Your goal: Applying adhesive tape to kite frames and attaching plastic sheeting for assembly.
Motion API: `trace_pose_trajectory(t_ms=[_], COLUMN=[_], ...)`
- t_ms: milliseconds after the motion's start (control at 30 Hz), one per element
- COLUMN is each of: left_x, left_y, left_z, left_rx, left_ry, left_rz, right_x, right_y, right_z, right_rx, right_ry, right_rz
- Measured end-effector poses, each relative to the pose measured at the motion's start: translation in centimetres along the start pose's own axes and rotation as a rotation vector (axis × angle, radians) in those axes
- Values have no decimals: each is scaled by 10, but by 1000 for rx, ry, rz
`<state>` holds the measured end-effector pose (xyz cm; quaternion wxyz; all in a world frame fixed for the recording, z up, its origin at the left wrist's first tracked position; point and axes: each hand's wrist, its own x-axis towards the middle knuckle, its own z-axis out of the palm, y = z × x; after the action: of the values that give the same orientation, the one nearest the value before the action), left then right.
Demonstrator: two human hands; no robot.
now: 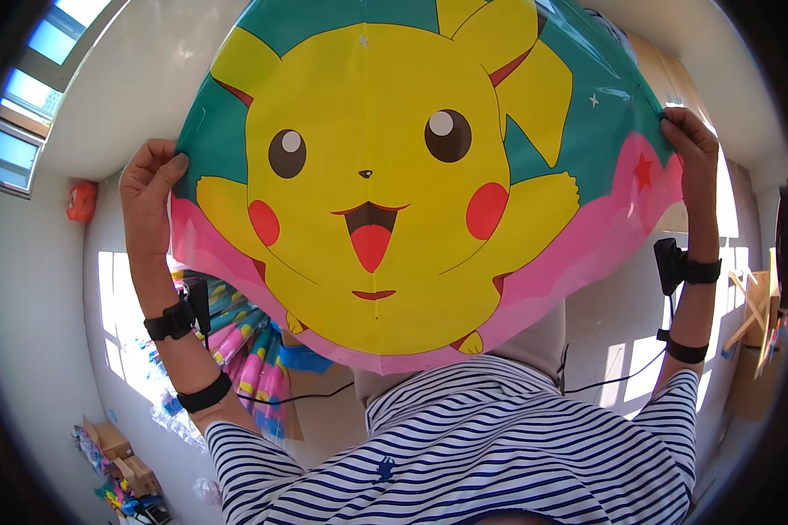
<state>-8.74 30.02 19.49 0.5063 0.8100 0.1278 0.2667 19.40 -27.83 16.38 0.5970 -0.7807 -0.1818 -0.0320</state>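
Pale, smooth walls (48, 289) are enclosing a sunlit room, bowing toward the rim of the fisheye view. Paned windows (31, 118) are admitting daylight at upper left; bright rectangular patches are falling across a light grey floor (328, 424).

Principal item: one large printed kite sheet (372, 289), glossy thin film, broadly triangular with a rounded lower edge. It is hanging spread in front of the person's torso, a vertical crease (or seam) running down its middle. Its print is showing a yellow long-eared cartoon creature with round red cheeks on teal and pink ground.

Left hand (153, 175): pinching the sheet's left edge, thumb laid over the film, fingers curling behind. Right hand (692, 136): gripping the opposite edge between thumb and bent fingers, slightly higher in the view.

Worn: a knit-looking shirt (499, 437), white with narrow navy stripes; black straps banding both forearms, each carrying a small black box near the wrist.

Surroundings: film bundles (254, 367), long and slender, in matching pink, teal and yellow, are lying heaped on the floor at left, beyond the left forearm. Brown cardboard boxes (136, 472) are standing open at lower left; pale wooden slats (744, 306) are crossing at far right.
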Motion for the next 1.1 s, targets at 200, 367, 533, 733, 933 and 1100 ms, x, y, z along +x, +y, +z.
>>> trace_pose_trajectory(t_ms=[200, 367, 533, 733, 933, 1100], left_x=[26, 67, 93, 112, 127, 114], left_y=[-54, -110, -173, -227, -253, -218], left_z=[8, 31, 52, 82, 99, 155], left_rx=[-7, 250, 489, 693, 938, 981], left_ry=[-25, 39, 124, 153, 149, 14], left_rz=[-71, -104, -21, -77, -215, 179], right_x=[21, 53, 69, 81, 83, 79], right_y=[54, 123, 162, 195, 194, 209], right_z=[45, 87, 126, 162, 188, 184], right_rx=[-29, -221, -338, -346, -485, -611], right_ry=[27, 38, 57, -14, -59, -59], right_rz=[-1, -19, -17, 172, 193, 18])
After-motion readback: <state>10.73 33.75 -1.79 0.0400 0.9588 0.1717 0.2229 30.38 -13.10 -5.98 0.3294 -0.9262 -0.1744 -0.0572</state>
